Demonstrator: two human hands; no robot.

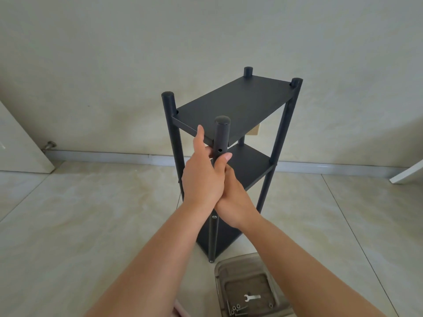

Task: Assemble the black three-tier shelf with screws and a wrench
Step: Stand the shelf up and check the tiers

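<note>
The black three-tier shelf (238,104) stands upright on the tiled floor with four round posts. My left hand (202,177) wraps the near front post (221,133) just below an empty screw hole, fingers reaching along the top board's edge. My right hand (235,200) sits right under it, pressed against the same post; what its fingers hold is hidden. A small silver wrench (251,297) and several screws (235,308) lie in a clear plastic tray (229,266) on the floor near my right forearm.
A white wall with a grey skirting board (103,154) runs behind the shelf. A white door (20,145) with a doorstop (49,146) stands at the left. A white furniture edge (409,172) juts in at the right.
</note>
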